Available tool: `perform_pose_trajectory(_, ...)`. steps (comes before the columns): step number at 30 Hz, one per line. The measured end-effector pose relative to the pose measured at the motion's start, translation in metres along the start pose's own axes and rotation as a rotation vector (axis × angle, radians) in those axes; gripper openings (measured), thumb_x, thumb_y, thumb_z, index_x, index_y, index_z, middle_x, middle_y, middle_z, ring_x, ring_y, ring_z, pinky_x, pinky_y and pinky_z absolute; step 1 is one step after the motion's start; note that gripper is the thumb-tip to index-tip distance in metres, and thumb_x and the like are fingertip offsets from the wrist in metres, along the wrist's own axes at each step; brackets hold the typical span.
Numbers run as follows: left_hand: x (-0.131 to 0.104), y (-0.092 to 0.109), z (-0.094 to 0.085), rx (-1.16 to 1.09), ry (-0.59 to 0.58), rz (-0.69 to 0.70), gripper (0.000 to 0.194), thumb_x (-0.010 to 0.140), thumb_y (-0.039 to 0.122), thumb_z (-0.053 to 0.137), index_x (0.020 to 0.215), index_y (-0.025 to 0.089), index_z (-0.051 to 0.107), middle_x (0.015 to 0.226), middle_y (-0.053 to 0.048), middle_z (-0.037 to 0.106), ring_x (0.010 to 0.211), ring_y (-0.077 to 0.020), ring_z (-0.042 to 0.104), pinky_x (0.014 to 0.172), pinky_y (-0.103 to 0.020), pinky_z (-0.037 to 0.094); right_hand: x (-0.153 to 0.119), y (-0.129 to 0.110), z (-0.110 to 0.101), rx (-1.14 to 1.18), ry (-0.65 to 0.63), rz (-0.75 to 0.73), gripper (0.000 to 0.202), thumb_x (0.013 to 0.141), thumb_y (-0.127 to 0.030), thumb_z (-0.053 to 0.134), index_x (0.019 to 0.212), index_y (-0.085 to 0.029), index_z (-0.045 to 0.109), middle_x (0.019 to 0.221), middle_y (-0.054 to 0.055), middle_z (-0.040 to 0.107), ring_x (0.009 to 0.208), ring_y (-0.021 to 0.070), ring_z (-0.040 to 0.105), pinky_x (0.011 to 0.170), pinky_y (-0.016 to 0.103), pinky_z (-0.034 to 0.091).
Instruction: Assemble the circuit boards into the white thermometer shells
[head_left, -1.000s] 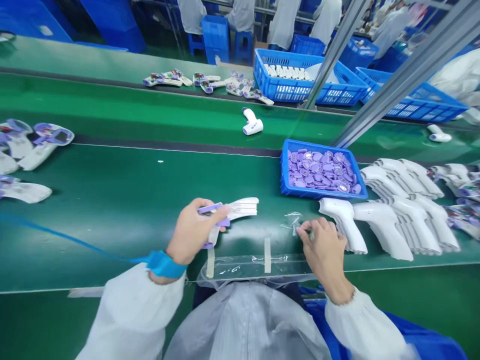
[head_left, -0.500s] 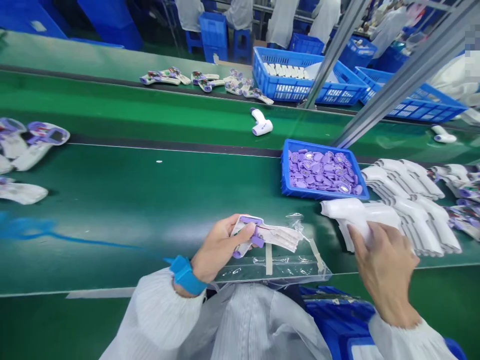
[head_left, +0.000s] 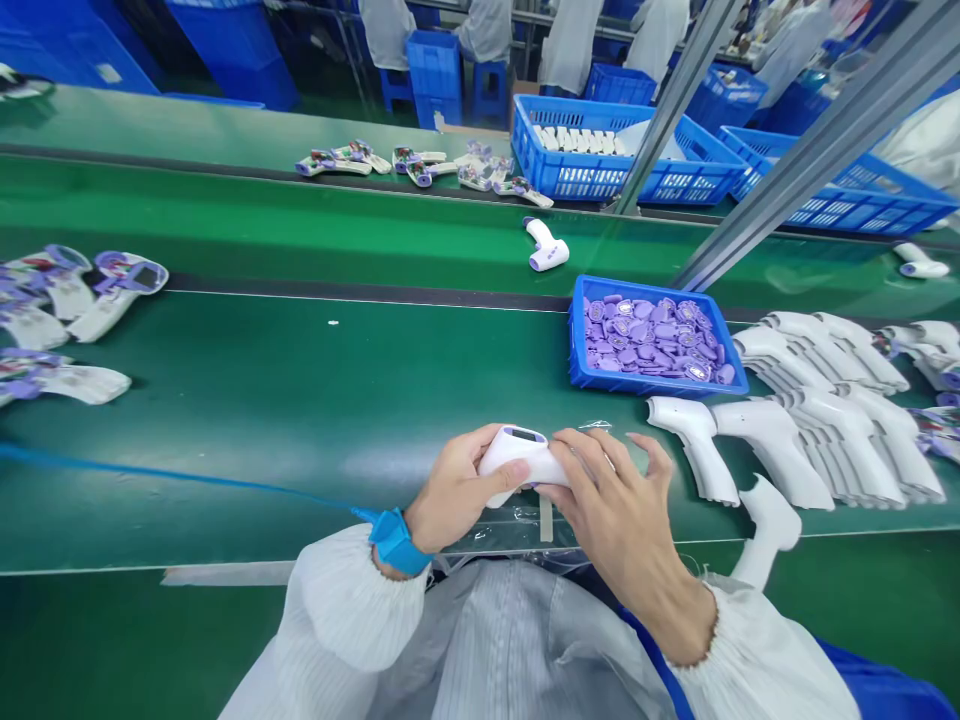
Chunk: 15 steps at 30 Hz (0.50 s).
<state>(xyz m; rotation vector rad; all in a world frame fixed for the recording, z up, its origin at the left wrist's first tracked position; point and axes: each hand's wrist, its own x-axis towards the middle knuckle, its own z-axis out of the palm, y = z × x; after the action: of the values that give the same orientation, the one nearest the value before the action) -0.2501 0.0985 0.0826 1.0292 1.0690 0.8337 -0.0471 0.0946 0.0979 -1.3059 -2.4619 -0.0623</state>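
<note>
A white handheld thermometer housing (head_left: 516, 462), gun-shaped with a purple-rimmed dark display, is held over the near part of the green bench. My left hand (head_left: 457, 490) grips its head end, thumb across the side. The handle end lies under the fingers of my right hand (head_left: 619, 500), which mostly hide it. Beneath both hands lies a clear plastic sheet (head_left: 499, 537) with tape strips. To the right, white half shells (head_left: 694, 445) lie in overlapping rows. One loose white shell (head_left: 769, 525) overhangs the bench's front edge, partly behind my right sleeve.
A blue tray (head_left: 660, 388) of purple oval parts stands behind my right hand. Part-assembled housings (head_left: 112, 295) lie at left. A blue cord (head_left: 187, 474) runs to my left wristband. Beyond are a conveyor (head_left: 337, 225), a white thermometer (head_left: 547, 247), blue crates (head_left: 570, 185) and slanted metal posts (head_left: 667, 110).
My right hand has come left from the shells onto the housing in my left hand. The open purple-and-white inside no longer shows; a white shell covers it. A loose shell now overhangs the edge.
</note>
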Motion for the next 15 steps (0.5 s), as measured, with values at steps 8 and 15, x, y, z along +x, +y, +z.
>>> perform_pose_trajectory(8,-0.004,0.001,0.011,0.243,0.064,0.089,0.046,0.074,0.038,0.078,0.113,0.021,0.060,0.104,-0.003,0.067,0.089,-0.0193,0.062,0.073,-0.029,0.049,0.025,-0.012,0.001,0.789,-0.091,0.386,0.033,0.100,-0.047,0.045,0.109,-0.022,0.064,0.097,0.003,0.066,0.086,0.0153,0.061,0.074,0.028,0.046)
perform_pose_trajectory(15,-0.002,0.002,0.031,0.725,-0.014,0.165,0.012,0.081,0.019,0.054,0.087,0.018,0.064,0.079,-0.007,0.069,0.068,-0.0230,0.062,0.061,-0.033,0.039,0.062,-0.045,0.021,0.397,0.167,0.415,0.055,0.097,-0.042,0.050,0.051,-0.017,0.035,0.053,-0.004,0.035,0.050,0.0078,0.028,0.053,0.029,0.019)
